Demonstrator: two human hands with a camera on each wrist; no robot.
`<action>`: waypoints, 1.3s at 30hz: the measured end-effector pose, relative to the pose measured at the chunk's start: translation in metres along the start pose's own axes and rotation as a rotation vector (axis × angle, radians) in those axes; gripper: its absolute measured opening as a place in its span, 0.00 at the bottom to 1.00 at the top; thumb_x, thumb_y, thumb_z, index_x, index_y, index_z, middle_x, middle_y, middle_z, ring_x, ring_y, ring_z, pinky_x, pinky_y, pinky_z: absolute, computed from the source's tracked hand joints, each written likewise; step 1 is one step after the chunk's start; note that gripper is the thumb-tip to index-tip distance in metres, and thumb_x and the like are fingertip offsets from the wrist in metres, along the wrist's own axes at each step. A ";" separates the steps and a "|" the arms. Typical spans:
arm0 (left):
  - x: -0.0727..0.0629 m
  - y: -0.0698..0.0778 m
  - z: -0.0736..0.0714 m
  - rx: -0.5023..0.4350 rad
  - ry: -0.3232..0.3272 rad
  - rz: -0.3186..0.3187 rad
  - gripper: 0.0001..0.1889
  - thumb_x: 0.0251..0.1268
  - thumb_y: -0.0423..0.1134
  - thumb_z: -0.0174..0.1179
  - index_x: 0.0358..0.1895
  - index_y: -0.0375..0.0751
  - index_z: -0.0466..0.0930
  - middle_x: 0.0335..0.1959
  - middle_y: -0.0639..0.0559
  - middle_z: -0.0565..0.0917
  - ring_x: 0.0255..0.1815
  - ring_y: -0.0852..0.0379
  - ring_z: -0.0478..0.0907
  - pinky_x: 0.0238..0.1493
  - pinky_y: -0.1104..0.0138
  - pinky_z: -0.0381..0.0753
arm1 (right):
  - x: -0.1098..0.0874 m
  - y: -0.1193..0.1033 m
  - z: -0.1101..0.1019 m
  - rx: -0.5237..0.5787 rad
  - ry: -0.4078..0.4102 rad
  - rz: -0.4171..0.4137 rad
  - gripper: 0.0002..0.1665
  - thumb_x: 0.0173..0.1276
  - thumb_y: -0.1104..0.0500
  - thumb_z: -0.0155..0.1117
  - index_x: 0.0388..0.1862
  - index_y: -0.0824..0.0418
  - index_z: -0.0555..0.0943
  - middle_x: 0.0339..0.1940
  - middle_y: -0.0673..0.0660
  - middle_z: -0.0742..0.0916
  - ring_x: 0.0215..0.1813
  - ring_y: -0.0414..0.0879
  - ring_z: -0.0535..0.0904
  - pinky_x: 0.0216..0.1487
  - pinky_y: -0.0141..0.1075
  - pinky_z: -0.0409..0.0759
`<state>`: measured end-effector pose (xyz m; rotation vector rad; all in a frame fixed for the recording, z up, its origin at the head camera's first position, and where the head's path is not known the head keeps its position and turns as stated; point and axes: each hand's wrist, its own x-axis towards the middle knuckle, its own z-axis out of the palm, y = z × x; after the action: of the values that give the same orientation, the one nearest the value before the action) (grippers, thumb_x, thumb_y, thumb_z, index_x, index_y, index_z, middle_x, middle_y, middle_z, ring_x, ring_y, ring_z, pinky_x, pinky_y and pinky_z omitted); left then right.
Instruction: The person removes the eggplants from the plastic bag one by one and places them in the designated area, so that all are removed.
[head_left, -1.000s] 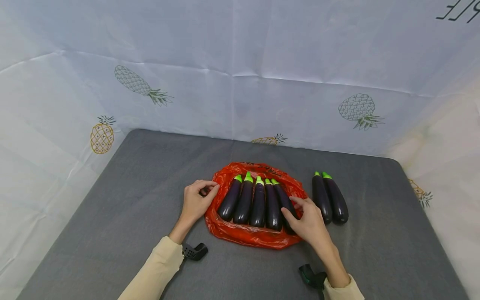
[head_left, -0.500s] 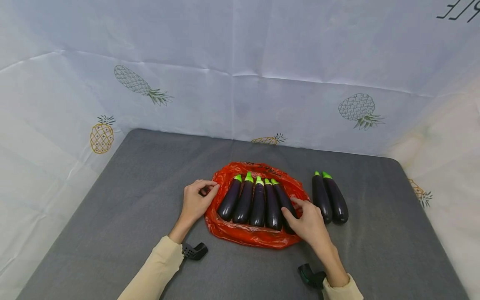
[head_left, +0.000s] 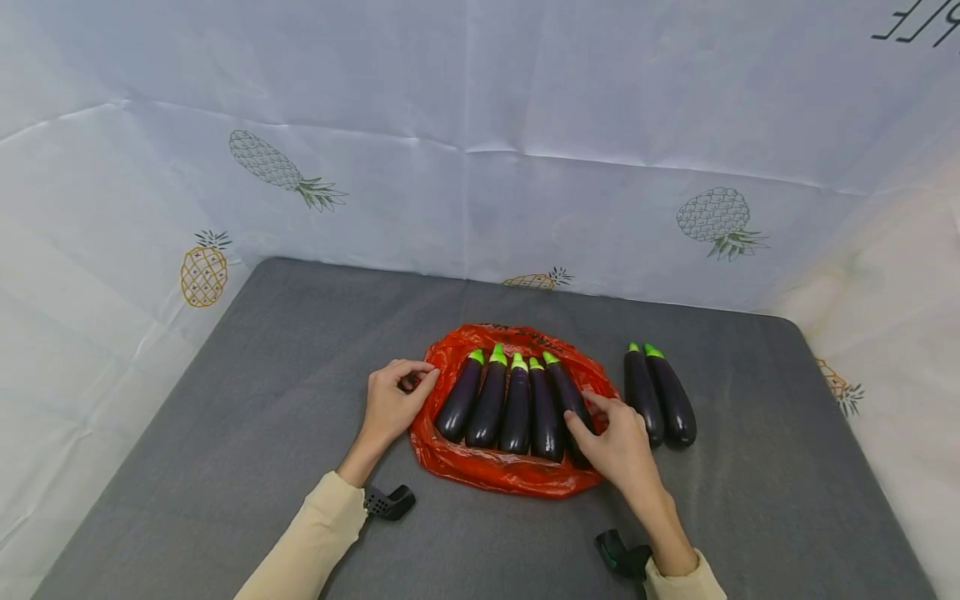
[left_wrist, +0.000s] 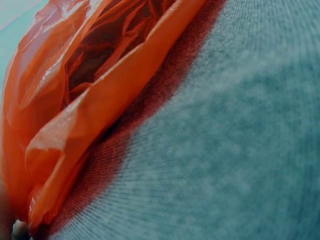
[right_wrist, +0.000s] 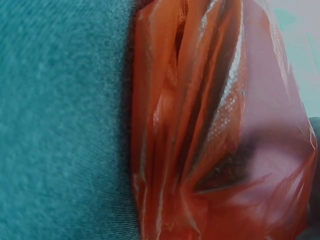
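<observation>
A red plastic bag lies spread wide on the grey table, with several dark purple eggplants side by side in its mouth, green stems pointing away from me. At the bag's left edge, my left hand pinches the plastic between thumb and fingers. In the left wrist view the bag's folded rim runs up from the fingers at the lower left corner. My right hand grips the rightmost eggplant inside the bag. Crumpled plastic fills much of the right wrist view, hiding that grip.
Two more eggplants lie together on the table just right of the bag and my right hand. A pale cloth printed with pineapples hangs behind the grey tabletop. Black wrist devices sit by both sleeves.
The rightmost eggplant in the bag has shifted slightly away from me, its stem end a little higher, with tiny right finger movement. My left hand and the two outside eggplants look unchanged.
</observation>
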<state>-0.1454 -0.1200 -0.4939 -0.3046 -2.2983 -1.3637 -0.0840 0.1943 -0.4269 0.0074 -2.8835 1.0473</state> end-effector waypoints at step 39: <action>-0.001 0.000 0.000 0.000 0.009 0.012 0.02 0.58 0.31 0.73 0.33 0.41 0.90 0.25 0.50 0.87 0.24 0.61 0.76 0.30 0.73 0.75 | -0.005 -0.010 -0.008 0.078 0.091 0.032 0.25 0.65 0.53 0.74 0.58 0.62 0.86 0.45 0.61 0.89 0.45 0.51 0.82 0.48 0.41 0.81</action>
<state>-0.1446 -0.1200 -0.4945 -0.3109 -2.2850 -1.3567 -0.0785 0.1918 -0.4148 -0.0804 -2.7689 1.1337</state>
